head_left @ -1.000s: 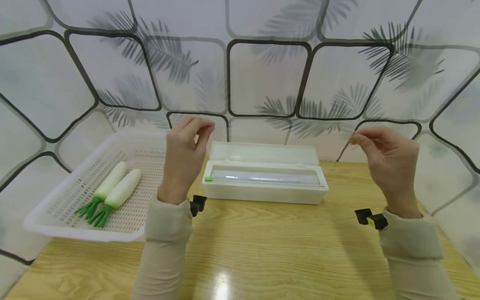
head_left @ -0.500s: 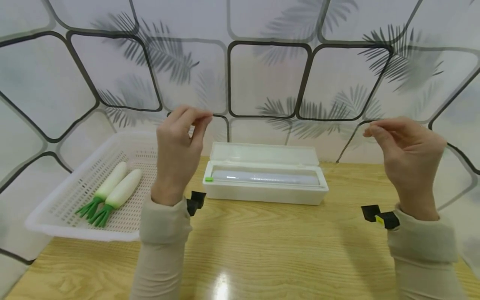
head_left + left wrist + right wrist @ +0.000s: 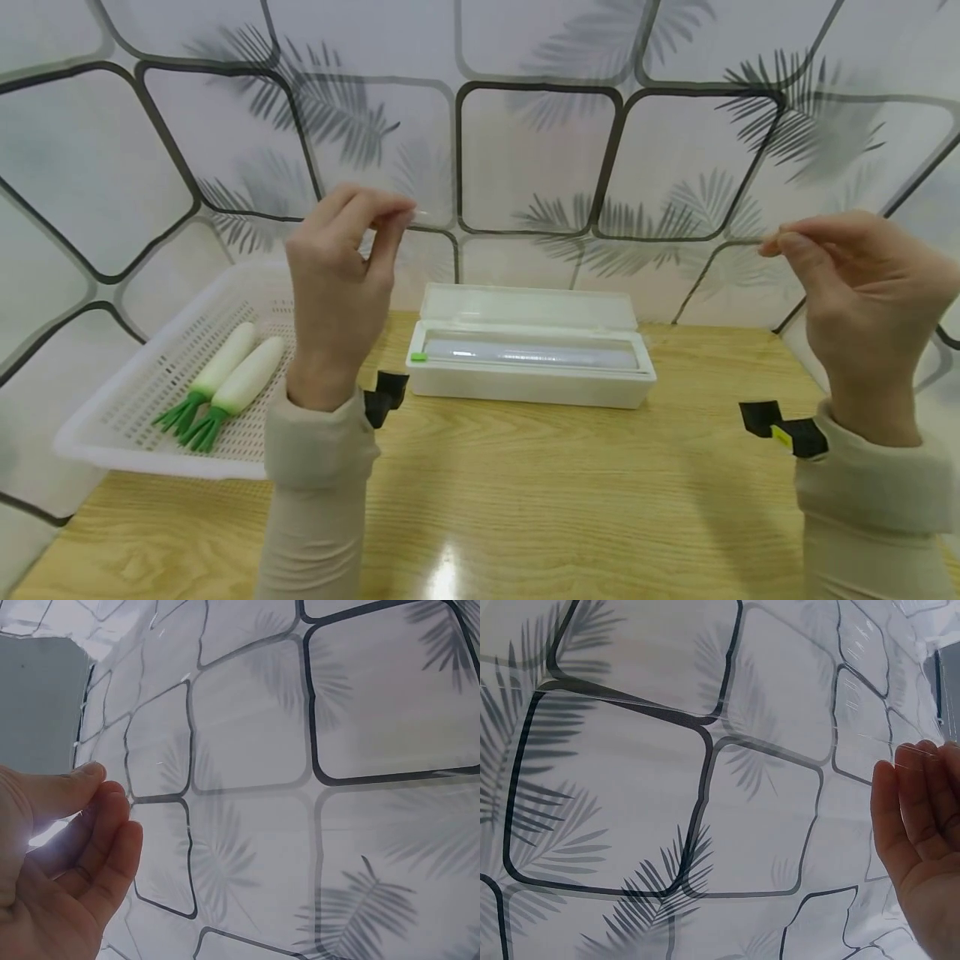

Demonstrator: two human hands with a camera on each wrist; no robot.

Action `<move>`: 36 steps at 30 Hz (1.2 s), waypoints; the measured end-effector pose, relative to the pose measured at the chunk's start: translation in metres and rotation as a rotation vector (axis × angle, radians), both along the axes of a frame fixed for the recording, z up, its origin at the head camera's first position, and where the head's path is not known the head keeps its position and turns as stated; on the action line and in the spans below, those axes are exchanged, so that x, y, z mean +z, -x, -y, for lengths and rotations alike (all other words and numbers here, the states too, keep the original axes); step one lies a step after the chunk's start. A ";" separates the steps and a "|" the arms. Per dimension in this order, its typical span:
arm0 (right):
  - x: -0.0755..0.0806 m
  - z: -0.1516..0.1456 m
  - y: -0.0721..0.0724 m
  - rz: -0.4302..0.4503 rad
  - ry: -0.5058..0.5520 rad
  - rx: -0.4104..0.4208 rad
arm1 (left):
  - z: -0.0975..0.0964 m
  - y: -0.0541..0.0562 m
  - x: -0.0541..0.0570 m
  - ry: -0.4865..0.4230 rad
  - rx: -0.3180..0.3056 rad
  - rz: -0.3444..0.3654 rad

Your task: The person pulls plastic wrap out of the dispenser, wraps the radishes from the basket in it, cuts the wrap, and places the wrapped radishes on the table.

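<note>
In the head view my left hand (image 3: 339, 279) is raised before the back wall, its thumb and fingertips pinched together. My right hand (image 3: 870, 304) is raised far to the right in the same pinch. The hands appear to hold a sheet of clear cling film (image 3: 885, 741) by its edge; a fine shiny line runs to the right fingertips in the right wrist view. Most of the film is too transparent to make out. Between and below the hands stands a white cling film dispenser (image 3: 528, 387), its lid (image 3: 528, 307) up and a film roll (image 3: 532, 354) inside.
At the left a white plastic basket (image 3: 161, 467) holds two white radishes (image 3: 247, 375) with green stalks; the left forearm hides its right side. A wooden table (image 3: 570, 500) bears everything. A patterned wall covering (image 3: 536, 158) closes the back and sides.
Both hands have risen and moved apart, the left hand leftward and the right hand further rightward, still pinching. The dispenser, basket and radishes have stayed in place.
</note>
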State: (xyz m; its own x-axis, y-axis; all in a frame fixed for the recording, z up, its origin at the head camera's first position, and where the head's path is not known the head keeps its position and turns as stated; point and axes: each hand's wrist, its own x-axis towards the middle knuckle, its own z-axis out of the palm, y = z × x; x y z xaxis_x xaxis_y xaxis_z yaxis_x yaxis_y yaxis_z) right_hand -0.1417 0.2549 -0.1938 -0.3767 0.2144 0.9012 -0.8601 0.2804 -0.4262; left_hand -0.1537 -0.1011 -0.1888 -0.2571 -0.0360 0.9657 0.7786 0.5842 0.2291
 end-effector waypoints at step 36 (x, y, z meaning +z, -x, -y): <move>-0.080 -0.048 -0.081 0.082 -0.716 0.869 | 0.071 -0.088 -0.071 0.762 -0.559 0.203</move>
